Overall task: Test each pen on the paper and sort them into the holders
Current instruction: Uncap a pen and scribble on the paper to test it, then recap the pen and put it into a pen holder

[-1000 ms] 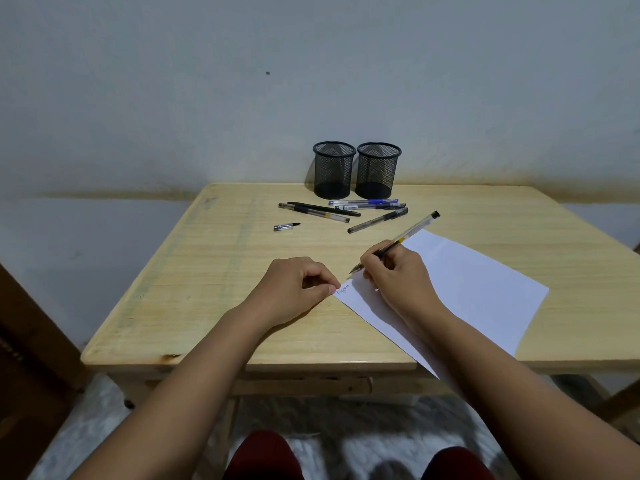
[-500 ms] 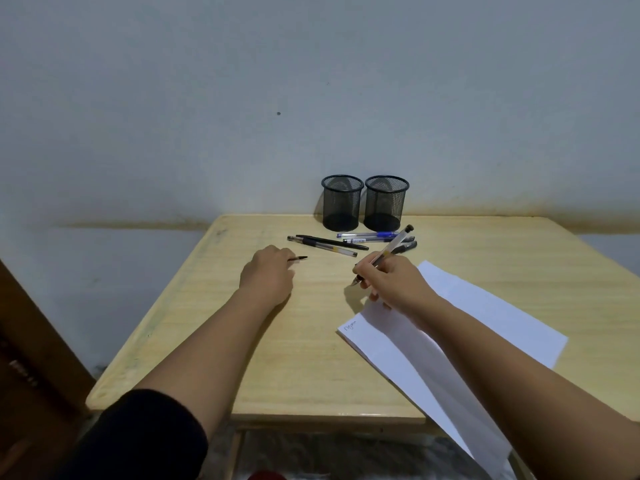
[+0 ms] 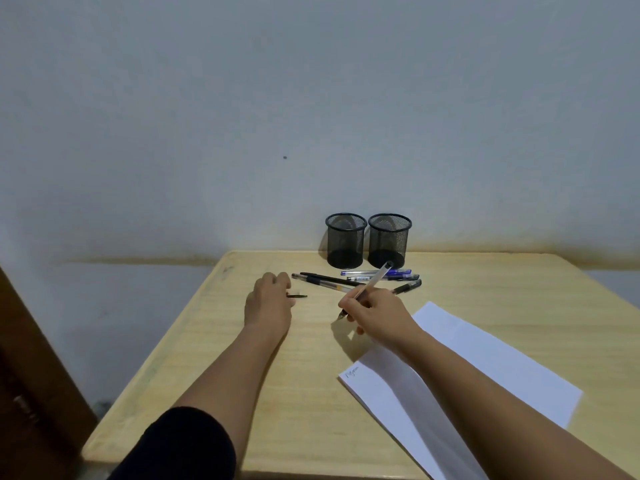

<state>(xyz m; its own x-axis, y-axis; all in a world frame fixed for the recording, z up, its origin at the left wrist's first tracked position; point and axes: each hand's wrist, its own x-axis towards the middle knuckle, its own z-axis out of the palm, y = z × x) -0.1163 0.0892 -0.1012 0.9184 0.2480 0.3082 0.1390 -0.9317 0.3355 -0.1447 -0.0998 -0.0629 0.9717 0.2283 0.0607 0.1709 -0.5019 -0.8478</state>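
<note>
Head view: our right hand [image 3: 377,315] grips the clear pen [image 3: 372,285] in a writing hold, tip down-left just above bare table [image 3: 214,358], cap end angled up toward the holders. Left hand [image 3: 269,304] is curled over the loose pen cap [image 3: 298,296], fingers closing on its near end; we can't tell if it's actually pinched.

Cap lies roughly left-right, open end hidden under the fingers. Pen tip sits right of the cap, near it but apart, with clear tabletop between, so we'd judge capping is next.

Left holder [image 3: 345,241] and right holder [image 3: 389,241] stand touching at the back edge, both look empty. Remaining pens [image 3: 349,280] lie between hands and holders. Paper [image 3: 485,368] sits front right, with a scribble [image 3: 353,371] at its near-left corner.
</note>
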